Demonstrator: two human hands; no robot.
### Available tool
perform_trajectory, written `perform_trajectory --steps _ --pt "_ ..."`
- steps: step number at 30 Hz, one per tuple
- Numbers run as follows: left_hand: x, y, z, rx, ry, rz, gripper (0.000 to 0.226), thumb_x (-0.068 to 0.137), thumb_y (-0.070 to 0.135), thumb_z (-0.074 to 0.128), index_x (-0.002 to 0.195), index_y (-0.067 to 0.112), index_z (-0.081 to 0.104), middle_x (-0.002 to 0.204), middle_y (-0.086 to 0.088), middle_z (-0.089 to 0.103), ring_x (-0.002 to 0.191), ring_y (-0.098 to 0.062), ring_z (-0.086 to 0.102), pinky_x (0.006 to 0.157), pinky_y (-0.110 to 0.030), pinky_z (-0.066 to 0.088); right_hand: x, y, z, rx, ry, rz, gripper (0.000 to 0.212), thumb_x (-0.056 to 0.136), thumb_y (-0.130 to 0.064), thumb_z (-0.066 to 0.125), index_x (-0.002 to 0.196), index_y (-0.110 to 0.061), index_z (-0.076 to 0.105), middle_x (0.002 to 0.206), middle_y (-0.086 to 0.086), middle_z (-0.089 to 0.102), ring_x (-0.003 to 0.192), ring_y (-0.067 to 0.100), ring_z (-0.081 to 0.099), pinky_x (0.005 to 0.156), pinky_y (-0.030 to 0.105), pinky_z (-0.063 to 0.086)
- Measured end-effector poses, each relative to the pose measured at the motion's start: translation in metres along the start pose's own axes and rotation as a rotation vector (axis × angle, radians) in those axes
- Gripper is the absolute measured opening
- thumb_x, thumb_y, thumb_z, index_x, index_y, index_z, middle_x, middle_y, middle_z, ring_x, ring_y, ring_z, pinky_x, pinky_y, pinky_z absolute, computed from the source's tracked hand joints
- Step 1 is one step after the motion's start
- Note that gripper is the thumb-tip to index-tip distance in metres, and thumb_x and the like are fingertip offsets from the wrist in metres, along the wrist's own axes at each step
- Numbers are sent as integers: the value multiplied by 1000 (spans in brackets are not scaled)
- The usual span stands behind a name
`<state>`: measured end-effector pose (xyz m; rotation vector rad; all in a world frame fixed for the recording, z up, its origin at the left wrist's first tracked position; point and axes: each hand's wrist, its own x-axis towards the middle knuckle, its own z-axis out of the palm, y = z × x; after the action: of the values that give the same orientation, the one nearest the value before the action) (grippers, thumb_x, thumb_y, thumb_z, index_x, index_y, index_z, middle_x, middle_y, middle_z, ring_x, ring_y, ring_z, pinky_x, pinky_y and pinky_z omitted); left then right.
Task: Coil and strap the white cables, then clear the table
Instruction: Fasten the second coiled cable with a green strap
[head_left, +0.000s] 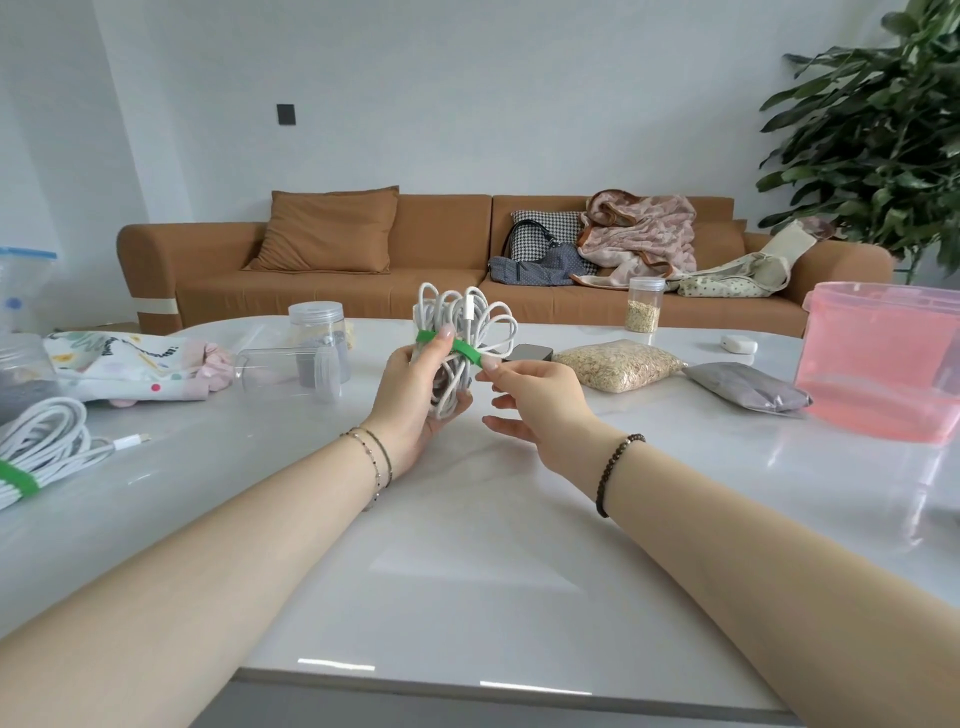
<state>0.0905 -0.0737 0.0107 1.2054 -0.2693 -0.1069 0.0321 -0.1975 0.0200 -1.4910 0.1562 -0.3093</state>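
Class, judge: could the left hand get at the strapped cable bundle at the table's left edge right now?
Probably not yet: the left hand grips the coiled cable. Otherwise the way looks free: only bare table lies before the strapped bundle.

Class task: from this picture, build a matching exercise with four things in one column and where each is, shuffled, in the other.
1 upright cable coil
2 its green strap
3 strapped cable coil
4 pink tub

A right side of table
B pinched by right hand
C gripped in left hand
D table's left edge

Pairs: 1-C, 2-B, 3-D, 4-A
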Motion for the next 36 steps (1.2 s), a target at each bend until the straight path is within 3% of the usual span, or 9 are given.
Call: perform_trajectory --steps 2,5,12,17,24,28,32,36 --pt "-4 3 2 -157 -101 -147 37 100 44 53 107 10 66 85 -6 71 72 -13 65 62 -23 58 -2 -1 0 62 -31 -9 19 92 -26 71 79 -12 71 84 4 63 74 13 57 53 23 54" --pt "-5 5 1 -258 -155 -201 41 100 46 51 112 9 66 89 -9 74 75 -15 71 70 -25 61 -2 0 -1 97 -56 -34 17 92 -25 71 81 -12 70 82 4 66 67 10 57 48 21 49" --pt "-6 5 -4 -47 -245 -213 59 101 59 37 124 14 67 108 -6 73 94 -15 72 68 -27 59 0 1 -2 43 -32 -145 21 89 -26 74 78 -10 66 65 0 60 57 9 57 45 22 48" --pt "-9 3 1 42 -255 -158 55 97 58 49 128 16 66 106 -3 69 102 -15 67 68 -25 57 -1 0 -3 29 7 -125 26 86 -31 77 85 -10 63 68 -1 60 58 9 58 44 22 48" --pt "-11 2 4 18 -238 -148 35 100 42 51 118 16 66 92 -2 68 80 -14 62 63 -25 54 0 1 -4 109 -24 -40 30 84 -28 79 96 -10 59 73 0 61 65 13 59 47 22 50" --pt "-9 0 2 8 -228 -120 42 100 43 49 119 11 68 97 -5 67 79 -14 60 57 -22 52 2 1 -4 177 -59 -19 22 89 -23 73 96 -8 59 73 -1 64 60 11 62 51 23 51" --pt "-9 0 3 -20 -196 -125 38 101 43 49 98 13 72 83 -4 69 71 -12 63 57 -23 53 5 4 -6 194 -58 -15 17 91 -20 72 91 -7 60 77 2 65 63 13 62 52 23 52" --pt "-10 2 3 -49 -161 -128 36 100 43 51 95 13 71 81 -4 69 71 -13 64 55 -24 54 6 4 -6 143 -55 -12 17 91 -22 72 88 -10 61 76 0 66 55 6 61 51 23 51"
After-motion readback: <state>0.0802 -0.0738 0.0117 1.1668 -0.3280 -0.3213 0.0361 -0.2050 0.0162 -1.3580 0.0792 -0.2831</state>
